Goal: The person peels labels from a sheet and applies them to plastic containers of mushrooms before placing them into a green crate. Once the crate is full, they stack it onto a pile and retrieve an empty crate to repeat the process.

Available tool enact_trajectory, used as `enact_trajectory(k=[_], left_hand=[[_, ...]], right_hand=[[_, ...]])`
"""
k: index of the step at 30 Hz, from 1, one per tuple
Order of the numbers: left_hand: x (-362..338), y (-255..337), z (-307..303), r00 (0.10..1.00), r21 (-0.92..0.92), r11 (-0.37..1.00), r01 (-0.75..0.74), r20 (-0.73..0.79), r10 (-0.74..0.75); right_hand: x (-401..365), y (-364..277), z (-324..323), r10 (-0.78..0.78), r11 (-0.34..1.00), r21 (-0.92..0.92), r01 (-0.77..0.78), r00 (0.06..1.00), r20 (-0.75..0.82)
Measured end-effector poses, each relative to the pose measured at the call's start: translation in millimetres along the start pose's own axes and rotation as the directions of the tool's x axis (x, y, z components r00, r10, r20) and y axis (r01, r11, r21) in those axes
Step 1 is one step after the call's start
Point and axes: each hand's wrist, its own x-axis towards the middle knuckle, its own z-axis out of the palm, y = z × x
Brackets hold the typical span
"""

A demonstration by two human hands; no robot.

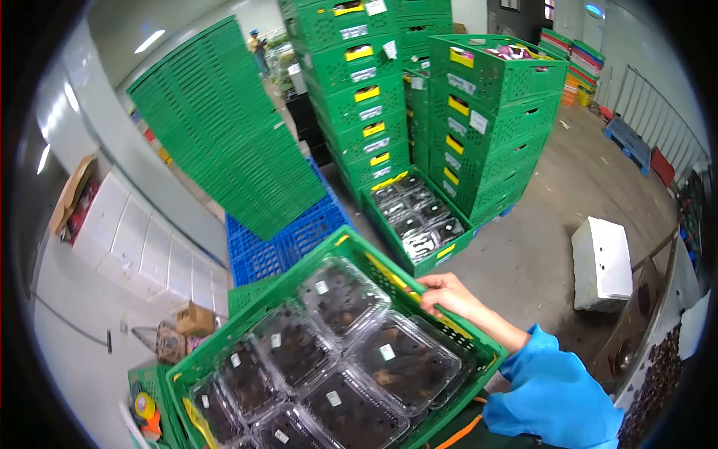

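Note:
A green plastic crate (243, 313) fills the lower middle of the head view, tilted, with yellow inserts at its handles. Inside it lie several clear plastic clamshell boxes (404, 363) of dark contents, each with a small white label. My right hand (452, 294), in a blue sleeve, grips the crate's far-right side at the handle, fingers curled over the rim. Just beyond, another green crate (464, 243) of similar clear boxes rests low at the foot of the stacks. My left hand is out of view.
Tall stacks of green crates (359, 97) stand ahead, with more crates (486, 150) to their right. Nested green crates (224, 127) lean on a blue pallet (258, 251). A white foam box (602, 262) sits on the floor at right; white boxes (142, 247) line the left wall. A person (258, 51) is far back.

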Motion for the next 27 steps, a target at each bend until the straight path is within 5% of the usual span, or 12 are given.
enact_trajectory(k=[3, 4, 6, 10, 12, 18, 22, 25, 27], left_hand=[[68, 59, 119, 0.966, 0.060, 0.995, -0.081, 0.249, 0.064], [68, 81, 178, 0.976, 0.070, 0.982, -0.175, 0.144, 0.163], [82, 120, 266, 0.910, 0.168, 0.944, -0.284, 0.358, 0.211], [80, 202, 451, 0.759, 0.135, 0.909, -0.395, 0.606, 0.240], [82, 241, 547, 0.630, 0.233, 0.759, -0.608, 0.724, 0.282], [128, 290, 865, 0.429, 0.289, 0.516, -0.806, 0.886, 0.174], [144, 329, 1039, 0.201, 0.097, 0.329, -0.939, 0.933, 0.299], [171, 354, 1152, 0.167, 0.122, 0.169, -0.978, 0.944, 0.285], [179, 379, 1200, 0.246, 0.210, 0.161, -0.964, 0.937, 0.250]], right_hand=[[9, 9, -97, 0.036, 0.999, -0.023, -0.041, 0.979, -0.200], [7, 16, -120, 0.060, 0.998, -0.003, -0.063, 0.961, -0.271], [-1, 22, -164, 0.126, 0.990, -0.011, -0.144, 0.902, -0.413], [-14, 64, -232, 0.252, 0.961, 0.098, -0.257, 0.683, -0.686], [-14, 91, -259, 0.336, 0.939, 0.225, -0.261, 0.549, -0.766], [42, 179, -303, 0.504, 0.863, 0.499, -0.084, 0.210, -0.838], [137, 229, -301, 0.649, 0.760, 0.646, 0.068, -0.018, -0.761], [215, 271, -294, 0.759, 0.637, 0.749, 0.181, 0.023, -0.651], [277, 266, -285, 0.786, 0.604, 0.772, 0.199, 0.017, -0.619]])
